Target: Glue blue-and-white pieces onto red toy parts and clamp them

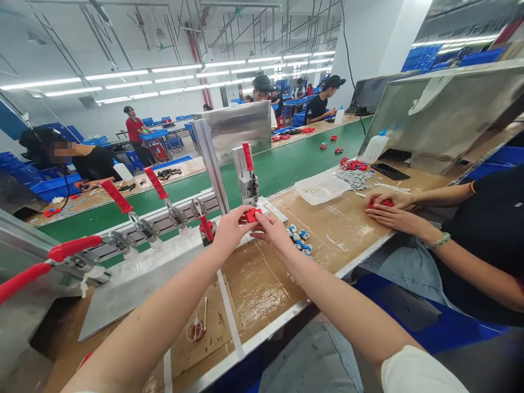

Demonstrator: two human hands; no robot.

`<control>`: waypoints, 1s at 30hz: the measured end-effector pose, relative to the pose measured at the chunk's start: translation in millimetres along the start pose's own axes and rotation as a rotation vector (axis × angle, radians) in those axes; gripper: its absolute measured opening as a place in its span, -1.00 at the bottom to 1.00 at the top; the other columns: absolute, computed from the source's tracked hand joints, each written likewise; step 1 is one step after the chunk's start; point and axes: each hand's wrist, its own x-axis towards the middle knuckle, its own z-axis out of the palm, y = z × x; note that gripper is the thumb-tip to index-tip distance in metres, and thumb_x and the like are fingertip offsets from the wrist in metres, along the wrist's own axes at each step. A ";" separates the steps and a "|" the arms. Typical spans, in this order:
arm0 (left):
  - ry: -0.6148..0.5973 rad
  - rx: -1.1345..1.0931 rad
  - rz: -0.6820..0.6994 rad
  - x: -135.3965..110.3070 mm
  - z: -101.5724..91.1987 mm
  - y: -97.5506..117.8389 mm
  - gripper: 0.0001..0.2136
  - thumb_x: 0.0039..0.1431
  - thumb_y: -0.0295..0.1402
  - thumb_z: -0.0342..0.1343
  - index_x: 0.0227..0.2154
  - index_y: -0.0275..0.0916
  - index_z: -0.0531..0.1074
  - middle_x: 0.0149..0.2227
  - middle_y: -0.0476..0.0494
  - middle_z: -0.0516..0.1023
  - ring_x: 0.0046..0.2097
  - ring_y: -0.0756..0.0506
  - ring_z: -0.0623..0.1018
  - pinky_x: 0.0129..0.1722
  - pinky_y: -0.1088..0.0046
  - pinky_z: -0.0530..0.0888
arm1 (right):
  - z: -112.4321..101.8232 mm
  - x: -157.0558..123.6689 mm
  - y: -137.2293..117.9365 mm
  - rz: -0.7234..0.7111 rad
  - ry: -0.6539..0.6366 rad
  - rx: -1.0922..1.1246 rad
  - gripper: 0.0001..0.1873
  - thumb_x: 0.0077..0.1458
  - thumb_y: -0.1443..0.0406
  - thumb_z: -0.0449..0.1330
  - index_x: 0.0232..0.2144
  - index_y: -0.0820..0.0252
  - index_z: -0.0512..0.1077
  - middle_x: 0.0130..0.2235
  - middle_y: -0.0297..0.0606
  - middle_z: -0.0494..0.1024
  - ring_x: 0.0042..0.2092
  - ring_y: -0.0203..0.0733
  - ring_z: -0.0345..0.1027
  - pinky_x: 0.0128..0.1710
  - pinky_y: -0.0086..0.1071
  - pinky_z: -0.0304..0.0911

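One small red blocky piece [252, 215], head view: held up in front of an upright metal clamp with a red handle [248, 157], pinched at the fingertips by left hand [231, 230] and right hand [272, 230] together. Beside right hand, small blue-and-white blocks [304, 234] loose on the brown-covered workbench [262, 278]. Farther off, shallow translucent plastic tray [317, 200]. At right, co-worker's hands [388, 214] around another red object [380, 202].
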 end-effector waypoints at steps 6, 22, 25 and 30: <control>0.087 -0.068 -0.302 45.0 25.2 -46.1 -0.69 0.17 -0.34 0.42 -0.04 -0.24 0.57 -0.09 -0.24 0.70 -0.12 -0.22 0.67 0.00 0.22 0.54 | -13.8 90.3 -82.4 -0.486 0.205 -0.453 -0.48 0.20 -0.11 0.31 -0.13 0.22 0.60 -0.09 -0.12 0.68 -0.10 -0.11 0.53 -0.07 -0.26 0.50; 0.139 -0.031 -0.367 92.1 75.7 -110.2 -0.60 0.11 -0.30 0.47 -0.02 -0.33 0.59 -0.13 -0.30 0.69 -0.11 -0.24 0.62 0.02 0.22 0.50 | 12.3 82.5 -111.7 -0.756 -0.040 -0.592 -0.47 0.29 -0.19 0.23 -0.33 0.15 0.51 -0.30 -0.27 0.62 -0.22 -0.14 0.49 -0.03 -0.26 0.41; 0.141 -0.028 -0.369 91.1 77.4 -114.6 -0.61 0.13 -0.28 0.46 -0.02 -0.32 0.58 -0.11 -0.29 0.69 -0.11 -0.23 0.61 0.00 0.24 0.49 | -9.2 54.4 -91.8 -0.763 -0.045 -0.599 -0.54 0.33 -0.11 0.23 -0.13 0.14 0.60 0.03 -0.14 0.69 0.10 -0.04 0.54 0.20 -0.17 0.37; 0.123 -0.036 -0.348 87.7 74.6 -109.6 -0.67 0.16 -0.32 0.42 -0.04 -0.32 0.59 -0.13 -0.28 0.69 -0.13 -0.22 0.62 -0.06 0.27 0.49 | -34.1 38.0 -58.1 -0.653 0.045 -0.649 -0.42 0.33 -0.12 0.20 0.13 0.14 0.57 0.21 -0.03 0.60 0.25 0.03 0.46 0.35 -0.04 0.28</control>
